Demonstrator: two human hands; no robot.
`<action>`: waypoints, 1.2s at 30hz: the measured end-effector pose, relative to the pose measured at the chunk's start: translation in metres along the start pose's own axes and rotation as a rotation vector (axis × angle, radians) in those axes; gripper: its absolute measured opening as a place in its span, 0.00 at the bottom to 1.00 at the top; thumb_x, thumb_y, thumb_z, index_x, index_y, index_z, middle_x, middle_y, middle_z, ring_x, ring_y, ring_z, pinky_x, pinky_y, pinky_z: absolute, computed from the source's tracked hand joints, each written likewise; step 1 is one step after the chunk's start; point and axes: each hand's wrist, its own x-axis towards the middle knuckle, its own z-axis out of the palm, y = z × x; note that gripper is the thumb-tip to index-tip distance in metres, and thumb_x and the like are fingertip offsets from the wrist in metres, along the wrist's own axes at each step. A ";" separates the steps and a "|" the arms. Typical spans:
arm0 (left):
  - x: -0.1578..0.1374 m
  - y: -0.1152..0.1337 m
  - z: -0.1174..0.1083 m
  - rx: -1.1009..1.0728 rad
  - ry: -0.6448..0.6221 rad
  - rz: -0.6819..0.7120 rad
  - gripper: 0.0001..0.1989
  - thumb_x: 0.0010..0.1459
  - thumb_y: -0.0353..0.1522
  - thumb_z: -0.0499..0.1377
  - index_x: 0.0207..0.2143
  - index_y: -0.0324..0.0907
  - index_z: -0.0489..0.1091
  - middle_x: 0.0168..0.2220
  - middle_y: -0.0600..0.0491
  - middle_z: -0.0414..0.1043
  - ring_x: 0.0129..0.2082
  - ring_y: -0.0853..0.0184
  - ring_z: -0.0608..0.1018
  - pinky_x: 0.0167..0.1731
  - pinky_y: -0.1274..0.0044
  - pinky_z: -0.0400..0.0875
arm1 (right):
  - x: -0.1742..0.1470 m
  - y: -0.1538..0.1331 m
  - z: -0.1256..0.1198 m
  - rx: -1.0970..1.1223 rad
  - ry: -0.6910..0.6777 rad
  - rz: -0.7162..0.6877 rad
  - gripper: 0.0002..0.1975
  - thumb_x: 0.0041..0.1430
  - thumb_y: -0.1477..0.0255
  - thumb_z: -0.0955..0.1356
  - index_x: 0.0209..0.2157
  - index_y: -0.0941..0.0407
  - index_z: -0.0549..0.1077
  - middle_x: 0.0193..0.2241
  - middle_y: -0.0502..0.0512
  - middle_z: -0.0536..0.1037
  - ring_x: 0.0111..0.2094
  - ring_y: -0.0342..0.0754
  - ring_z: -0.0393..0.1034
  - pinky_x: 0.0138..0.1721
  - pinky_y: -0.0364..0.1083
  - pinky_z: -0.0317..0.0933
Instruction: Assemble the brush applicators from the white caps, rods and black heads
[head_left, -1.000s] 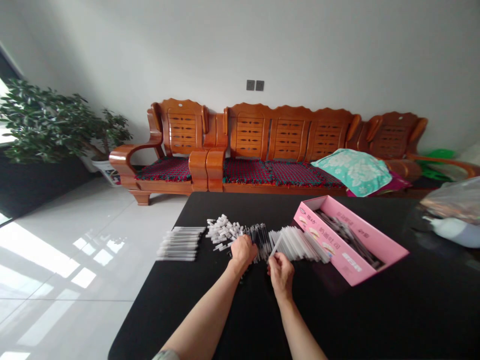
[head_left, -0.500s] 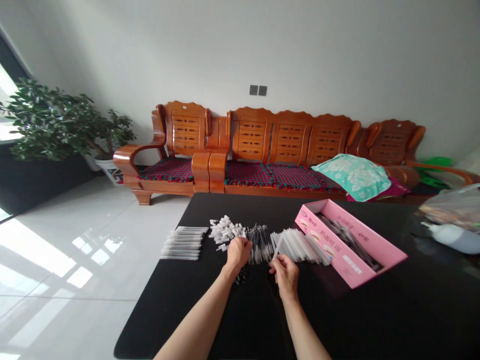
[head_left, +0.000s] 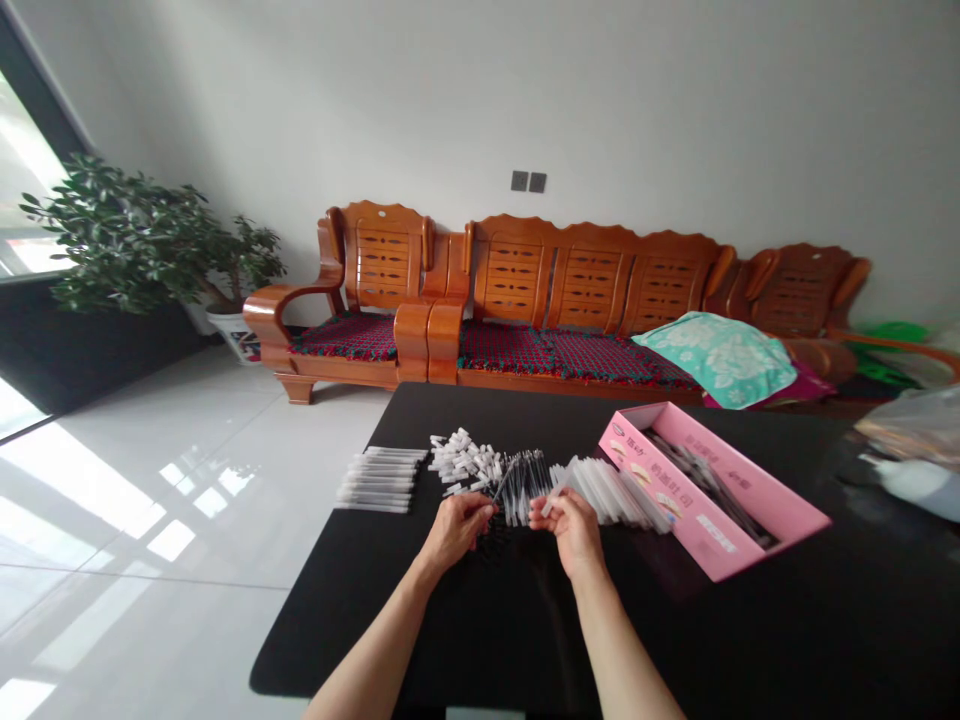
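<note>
My left hand point(head_left: 456, 527) pinches a thin pen refill point(head_left: 503, 484) that tilts up to the right. In my right hand point(head_left: 574, 530) is a translucent white pen barrel point(head_left: 556, 493), held slanting between thumb and fingers. The two hands are apart, with a row of dark-tipped refills point(head_left: 527, 475) just beyond them. More empty barrels point(head_left: 611, 490) lie in a heap to the right. White pen caps point(head_left: 463, 458) are piled beyond my left hand, and small black pieces point(head_left: 493, 535), partly hidden, lie beside it. Capped pens point(head_left: 381, 480) form a stack at the left.
A pink box point(head_left: 701, 510) with dark pen-like sticks inside stands on the black table point(head_left: 480, 620) at the right. Plastic bags and a white bottle-like object point(head_left: 911, 485) sit at the far right. Beyond the table is a wooden sofa point(head_left: 517, 280) with a teal cushion point(head_left: 716, 355).
My left hand has drawn back from the refills toward me, now with a refill in its fingers. The right hand still holds the barrel, slightly turned. The whole view has shifted a little.
</note>
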 end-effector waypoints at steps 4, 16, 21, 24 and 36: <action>-0.012 0.001 -0.006 0.026 -0.014 0.016 0.19 0.61 0.42 0.53 0.40 0.39 0.77 0.24 0.56 0.69 0.17 0.75 0.68 0.18 0.83 0.58 | 0.006 -0.007 0.018 -0.027 0.089 -0.113 0.08 0.44 0.70 0.73 0.20 0.58 0.72 0.14 0.50 0.75 0.14 0.43 0.68 0.13 0.39 0.61; -0.022 0.011 -0.005 0.165 -0.053 0.033 0.16 0.60 0.38 0.54 0.39 0.40 0.80 0.26 0.53 0.74 0.24 0.70 0.72 0.24 0.82 0.63 | 0.007 -0.007 0.022 -0.031 0.106 -0.167 0.10 0.46 0.68 0.75 0.24 0.59 0.74 0.18 0.52 0.77 0.20 0.47 0.74 0.19 0.42 0.69; -0.020 0.015 -0.006 0.219 -0.062 0.037 0.15 0.59 0.37 0.55 0.39 0.41 0.80 0.31 0.51 0.77 0.28 0.68 0.75 0.28 0.81 0.67 | 0.004 -0.006 0.020 -0.078 0.090 -0.160 0.11 0.46 0.67 0.75 0.24 0.59 0.74 0.19 0.53 0.78 0.19 0.47 0.74 0.19 0.42 0.70; -0.020 0.016 -0.007 0.238 -0.065 0.061 0.15 0.59 0.37 0.55 0.39 0.42 0.80 0.35 0.51 0.79 0.30 0.67 0.76 0.30 0.81 0.68 | 0.003 -0.005 0.018 -0.074 0.112 -0.152 0.11 0.45 0.67 0.75 0.23 0.58 0.74 0.18 0.52 0.77 0.19 0.47 0.73 0.19 0.42 0.70; -0.015 0.020 -0.005 0.245 -0.034 0.135 0.13 0.59 0.34 0.56 0.37 0.42 0.80 0.35 0.51 0.79 0.34 0.65 0.77 0.36 0.78 0.69 | -0.003 -0.003 0.020 -0.105 0.063 -0.068 0.11 0.44 0.67 0.75 0.23 0.59 0.74 0.17 0.52 0.76 0.18 0.47 0.73 0.17 0.42 0.68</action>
